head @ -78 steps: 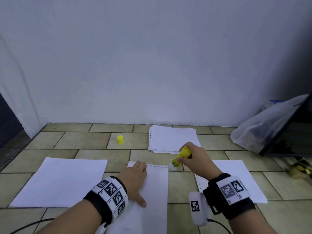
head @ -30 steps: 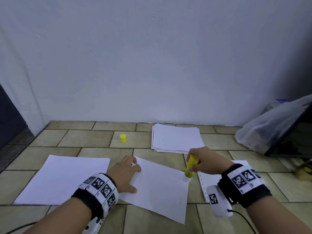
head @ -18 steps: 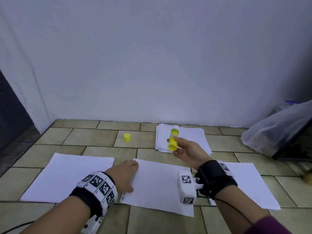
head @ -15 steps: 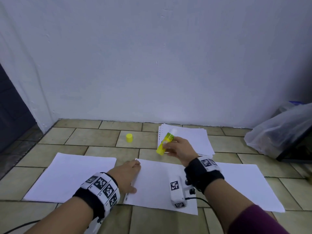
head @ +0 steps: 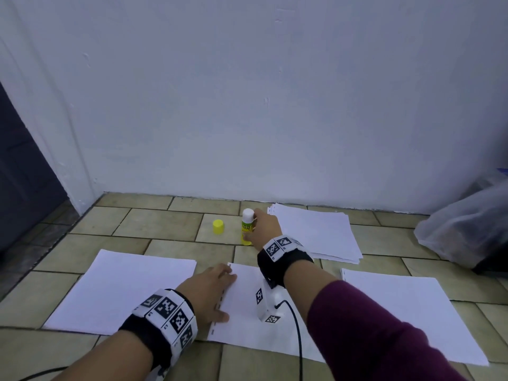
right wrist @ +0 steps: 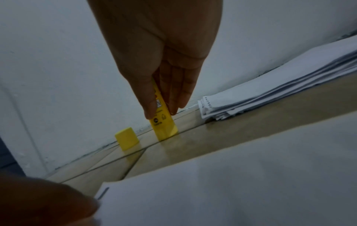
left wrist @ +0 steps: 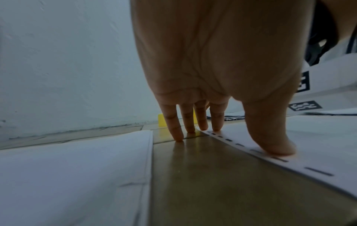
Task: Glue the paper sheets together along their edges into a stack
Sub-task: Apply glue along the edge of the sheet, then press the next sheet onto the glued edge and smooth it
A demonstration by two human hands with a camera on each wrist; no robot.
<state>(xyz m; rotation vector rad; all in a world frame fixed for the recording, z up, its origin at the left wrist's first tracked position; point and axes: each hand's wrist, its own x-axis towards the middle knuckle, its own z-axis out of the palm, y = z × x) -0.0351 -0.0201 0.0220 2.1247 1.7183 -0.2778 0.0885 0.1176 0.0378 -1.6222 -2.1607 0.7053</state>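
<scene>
While the right hand [head: 263, 226] pinches the yellow glue stick [head: 247, 226] upright on the tiled floor [head: 154, 224], the left hand [head: 210, 291] lies flat, fingers straight, on the left edge of the middle sheet [head: 242, 312]. Beyond that sheet, the yellow cap [head: 218, 226] stands just left of the stick; the paper pile [head: 316, 232] lies right of it.

glue stick [head: 247, 228] label print too blurred to read (small icons only), wristbands [head: 168, 313] bearing square coded markers, no legible words
</scene>
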